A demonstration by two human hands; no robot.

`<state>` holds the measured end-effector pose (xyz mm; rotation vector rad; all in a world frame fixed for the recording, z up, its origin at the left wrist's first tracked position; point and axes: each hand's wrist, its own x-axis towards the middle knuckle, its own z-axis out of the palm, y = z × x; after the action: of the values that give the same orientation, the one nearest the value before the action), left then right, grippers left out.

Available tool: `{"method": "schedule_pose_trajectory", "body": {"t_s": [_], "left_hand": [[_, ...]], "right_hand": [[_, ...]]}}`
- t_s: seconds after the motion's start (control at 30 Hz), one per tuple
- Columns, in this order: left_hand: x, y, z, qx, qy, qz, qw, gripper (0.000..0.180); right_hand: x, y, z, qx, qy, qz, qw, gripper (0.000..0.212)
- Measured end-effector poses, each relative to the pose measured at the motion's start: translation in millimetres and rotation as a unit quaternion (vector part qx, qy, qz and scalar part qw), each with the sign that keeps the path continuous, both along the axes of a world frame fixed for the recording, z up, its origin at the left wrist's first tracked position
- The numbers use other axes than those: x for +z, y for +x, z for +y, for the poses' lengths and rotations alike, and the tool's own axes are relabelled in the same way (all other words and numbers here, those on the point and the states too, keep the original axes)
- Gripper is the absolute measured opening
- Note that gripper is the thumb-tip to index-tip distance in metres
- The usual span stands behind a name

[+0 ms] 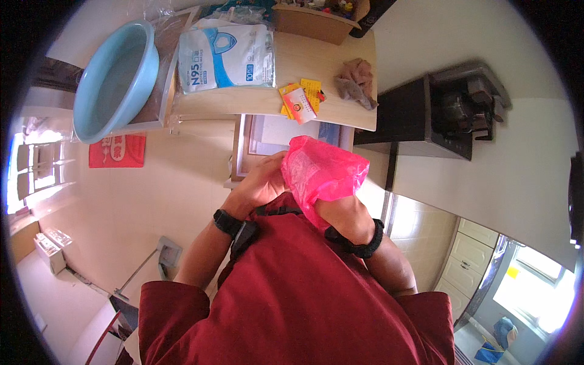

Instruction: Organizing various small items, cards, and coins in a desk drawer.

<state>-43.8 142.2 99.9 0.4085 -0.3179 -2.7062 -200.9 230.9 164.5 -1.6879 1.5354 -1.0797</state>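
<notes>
In front of my chest is a thin, crumpled pink plastic bag (pixel 328 167). My left hand (pixel 266 178) is at the bag's left edge, its fingers bent and gripping the plastic, with the fingertips partly hidden behind it. From the right, my right hand (pixel 345 218) reaches into or under the bag; the pink film covers its fingers, so their pose does not show. Just beyond both hands, a drawer (pixel 243 146) stands pulled out beneath the wooden tabletop (pixel 228 104), with flat pale and blue items inside.
On the tabletop lie a white-and-blue mask package (pixel 226 58), yellow and red cards (pixel 299 104), a brownish cloth (pixel 357 83) and a cardboard box (pixel 316 23). A light blue basin (pixel 118 79) stands at the left. A black stand (pixel 420 115) is at the right.
</notes>
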Motion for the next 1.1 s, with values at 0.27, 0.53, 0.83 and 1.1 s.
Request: {"method": "schedule_pose_trajectory", "body": {"t_s": [0.27, 0.53, 0.83, 1.1], "left_hand": [[-12.0, -3.7, -0.1, 0.045, -0.039, -0.006, 0.998, 0.034], [-8.7, 13.1, -8.4, 0.098, 0.049, 0.015, 0.994, 0.035], [-40.5, 55.5, -4.2, 0.103, -0.41, -0.213, 0.881, 0.048], [-44.4, 66.2, 9.3, 0.102, -0.382, -0.221, 0.891, 0.061]], "right_hand": [[31.1, 5.1, -0.5, -0.004, 0.008, 0.06, 0.998, 0.033], [78.7, -2.4, -3.0, 0.007, 0.048, 0.138, 0.989, 0.036], [133.8, -31.5, 15.0, -0.118, 0.186, -0.393, 0.893, 0.023], [114.7, -34.0, 15.9, -0.153, 0.174, -0.478, 0.847, 0.026]]}}
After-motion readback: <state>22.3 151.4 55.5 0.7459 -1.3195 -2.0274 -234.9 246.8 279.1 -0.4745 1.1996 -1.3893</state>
